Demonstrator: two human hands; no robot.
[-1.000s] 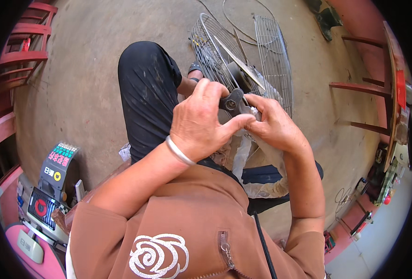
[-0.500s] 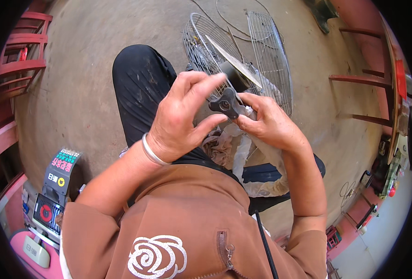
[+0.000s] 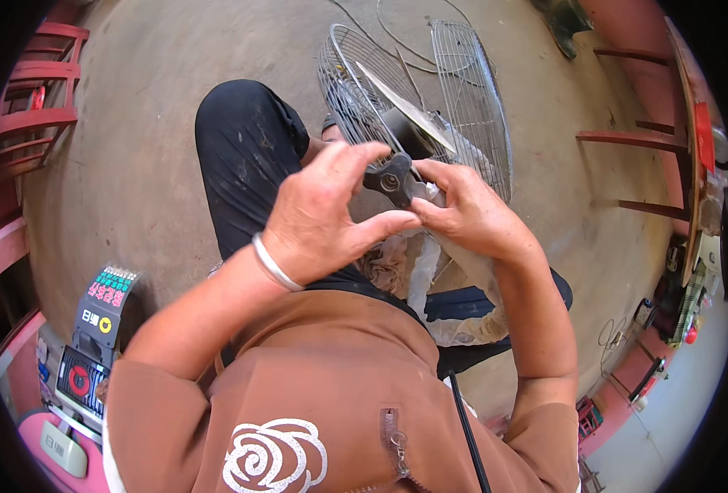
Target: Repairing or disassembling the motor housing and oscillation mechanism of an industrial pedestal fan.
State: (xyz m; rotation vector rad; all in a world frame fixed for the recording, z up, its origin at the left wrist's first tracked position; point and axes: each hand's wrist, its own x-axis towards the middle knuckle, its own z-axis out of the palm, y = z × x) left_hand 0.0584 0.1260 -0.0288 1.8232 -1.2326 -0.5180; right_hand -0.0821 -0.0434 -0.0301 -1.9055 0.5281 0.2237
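A black three-lobed knob [image 3: 392, 179] with a round socket in its middle is held up before my lap. My right hand [image 3: 475, 212] pinches its right side between thumb and forefinger; a bit of whitish material shows beside those fingers. Around the knob's left side curves my left hand [image 3: 319, 201], thumb and fingers apart; whether its fingertips touch the knob I cannot tell. Just beyond stand a wire fan guard [image 3: 351, 78] with a pale fan blade [image 3: 401, 99] over it, and a second wire guard [image 3: 470, 99] to the right.
Crumpled cloth [image 3: 384, 261] lies below my hands, near a pale, dirty strip [image 3: 466, 330] by my leg. A cord [image 3: 417, 57] loops across the concrete floor. Red chairs [image 3: 39, 82] stand left, a wooden table [image 3: 682, 148] right, and a pink scooter [image 3: 93, 444] lower left.
My left fingers have come lower and nearer the knob's top, and the left thumb has moved right beneath it. The knob has turned slightly and shifted a little left.
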